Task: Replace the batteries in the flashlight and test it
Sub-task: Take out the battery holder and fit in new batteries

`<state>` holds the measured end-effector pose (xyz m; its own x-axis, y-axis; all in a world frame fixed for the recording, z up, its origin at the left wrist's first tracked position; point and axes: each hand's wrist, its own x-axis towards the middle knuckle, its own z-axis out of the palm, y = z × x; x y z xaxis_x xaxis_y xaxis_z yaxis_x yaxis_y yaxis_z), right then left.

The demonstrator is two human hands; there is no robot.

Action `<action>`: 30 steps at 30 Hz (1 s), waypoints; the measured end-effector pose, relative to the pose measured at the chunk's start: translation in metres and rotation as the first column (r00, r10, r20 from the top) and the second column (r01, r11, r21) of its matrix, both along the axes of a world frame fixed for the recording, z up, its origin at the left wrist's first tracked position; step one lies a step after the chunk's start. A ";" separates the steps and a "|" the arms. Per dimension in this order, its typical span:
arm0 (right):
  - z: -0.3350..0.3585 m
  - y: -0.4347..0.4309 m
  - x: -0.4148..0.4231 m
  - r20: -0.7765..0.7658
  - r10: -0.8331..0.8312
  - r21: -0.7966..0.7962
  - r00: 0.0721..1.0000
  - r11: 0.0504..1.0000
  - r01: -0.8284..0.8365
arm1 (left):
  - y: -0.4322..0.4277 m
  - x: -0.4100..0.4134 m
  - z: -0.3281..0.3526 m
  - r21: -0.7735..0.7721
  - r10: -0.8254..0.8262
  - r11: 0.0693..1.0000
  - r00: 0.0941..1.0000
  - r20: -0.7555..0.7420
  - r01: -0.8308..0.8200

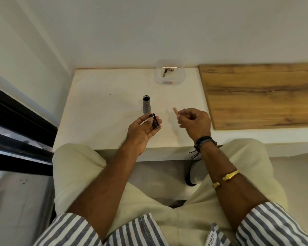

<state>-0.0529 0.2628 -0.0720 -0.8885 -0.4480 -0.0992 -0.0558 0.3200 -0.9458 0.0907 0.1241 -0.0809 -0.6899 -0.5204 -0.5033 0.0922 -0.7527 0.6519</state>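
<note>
From the head camera, looking down on the table (105, 103): my left hand (142, 130) hovers above the near half with its fingers curled round the dark battery holder (155, 121), open end tipped up toward me. My right hand (196, 121) pinches a pale battery (176, 113) between thumb and fingertips, just beside the holder but not touching it. The grey flashlight body (146, 106) stands upright near the middle of the table, its open end up, right behind my left fingers. By the far edge sits the clear tub (182, 75) with more batteries (167, 71) lying in it.

So, the way I read it, I'm about to feed this battery into the holder, and here's where it can slip.

First, polarity: I can't make out the markings on the battery or the holder from here, so if I push it in the wrong way round, the light won't come on at the test.

Second, the pinch is at one end only. If it's nudged against the holder's rim, the battery could pop loose, roll on the table and go off the near edge into my lap or onto the floor.

Third, the flashlight body is tall, narrow and very close to my left knuckles. One careless shift forward tips it over, and it rolls.

Last, the tub: I can't tell fresh batteries from spent ones in there, so a mix-up is possible.
</note>
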 end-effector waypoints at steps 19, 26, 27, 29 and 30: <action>-0.038 0.016 -0.042 -0.264 -0.189 0.356 0.946 0.893 0.277 | 0.004 0.000 -0.002 0.063 -0.040 0.997 0.998 -0.048 0.043; -0.037 0.015 -0.040 -0.278 -0.173 0.354 0.945 0.896 0.268 | 0.004 0.001 0.002 0.071 -0.030 0.997 0.997 -0.064 0.034; -0.036 0.015 -0.039 -0.280 -0.175 0.351 0.944 0.897 0.270 | 0.004 0.002 0.003 0.067 -0.025 0.997 0.997 -0.069 0.030; -0.033 0.014 -0.036 -0.292 -0.180 0.334 0.940 0.901 0.276 | 0.003 0.003 0.006 0.056 -0.020 0.998 0.997 -0.077 0.024; -0.030 0.012 -0.034 -0.303 -0.179 0.315 0.936 0.908 0.276 | 0.003 0.004 0.008 0.052 -0.016 0.998 0.996 -0.085 0.020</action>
